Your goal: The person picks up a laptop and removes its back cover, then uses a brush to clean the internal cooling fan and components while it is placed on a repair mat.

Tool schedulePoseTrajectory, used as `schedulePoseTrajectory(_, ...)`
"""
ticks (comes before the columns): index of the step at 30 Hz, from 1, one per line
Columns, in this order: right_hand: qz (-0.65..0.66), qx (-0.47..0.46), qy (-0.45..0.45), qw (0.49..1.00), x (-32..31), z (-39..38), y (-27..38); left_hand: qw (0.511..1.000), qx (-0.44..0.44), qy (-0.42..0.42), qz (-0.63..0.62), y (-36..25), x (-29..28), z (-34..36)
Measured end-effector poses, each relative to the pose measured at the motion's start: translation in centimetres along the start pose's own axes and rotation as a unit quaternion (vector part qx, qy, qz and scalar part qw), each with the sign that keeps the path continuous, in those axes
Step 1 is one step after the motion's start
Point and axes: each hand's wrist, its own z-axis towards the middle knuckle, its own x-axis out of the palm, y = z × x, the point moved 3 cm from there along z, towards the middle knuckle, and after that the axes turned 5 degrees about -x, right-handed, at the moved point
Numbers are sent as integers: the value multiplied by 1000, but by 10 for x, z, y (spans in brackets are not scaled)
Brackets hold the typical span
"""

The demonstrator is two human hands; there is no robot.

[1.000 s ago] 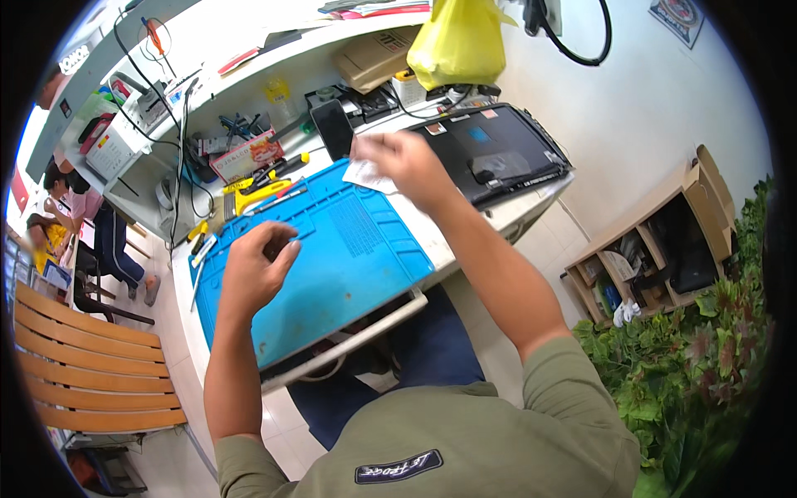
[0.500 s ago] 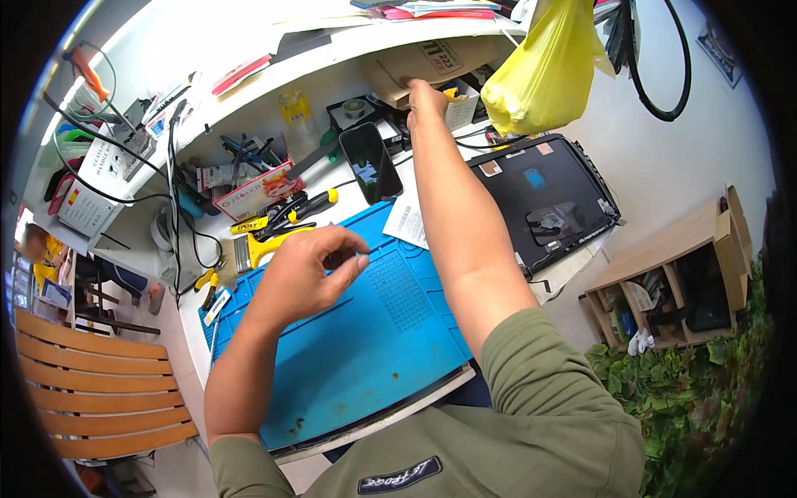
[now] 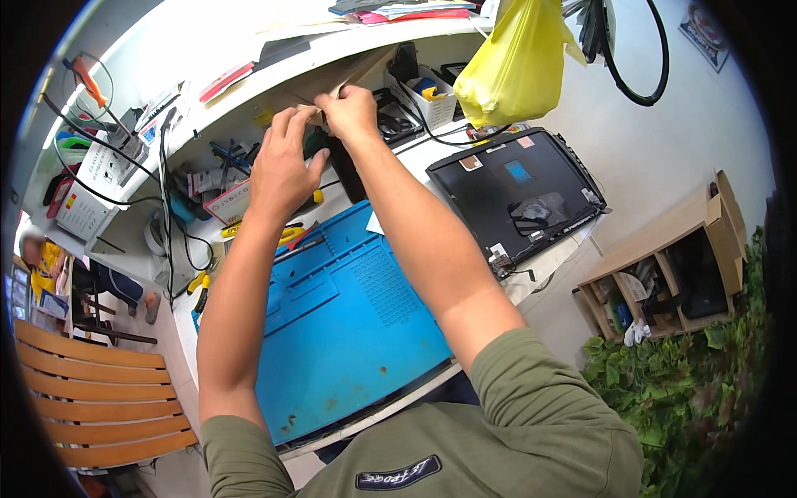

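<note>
We reach with both bare hands past the far edge of the flat blue work mat with moulded compartments, which is our landmark. Under the white shelf, beyond that far edge, lies the brown paper package. Our right hand has its fingers closed on the package's near edge in what looks like a pinch. Our left hand is loosely spread, thumb apart from the fingers; the fingertips are at the same edge, but we cannot tell whether they touch it.

To the far right of the mat stands the small white plastic basket, and right of the mat lies the flat black laptop panel. The knotted yellow plastic bag hangs beyond the mat's far right corner.

We judge that the paper could tear if we pull hard on that one pinched edge. Should the package tip towards the mat, anything loose inside could slide out; we cannot see its contents. A sideways swing of our right hand could knock the basket, and lowering our left forearm could catch the yellow-handled tools just beyond the mat.
</note>
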Motion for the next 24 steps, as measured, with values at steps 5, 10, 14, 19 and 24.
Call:
schedulePoseTrajectory(5, -137, 110, 235, 956, -9, 4, 16, 998, -39, 10, 41, 20, 13, 12)
schedulePoseTrajectory(10, -185, 81, 229, 952, -66, 51, -18, 999, -7, -10, 30, 12, 42, 30)
schedulePoseTrajectory(14, -147, 77, 111, 980, -94, 64, -29, 999, -33, -26, 14, 9, 42, 43)
schedulePoseTrajectory(19, -77, 115, 51, 989, -100, 62, -29, 999, -37, -26, 14, 21, 43, 49)
schedulePoseTrajectory(24, 42, 149, 58, 986, -99, 63, -38, 999, -31, -16, 20, 30, 33, 37)
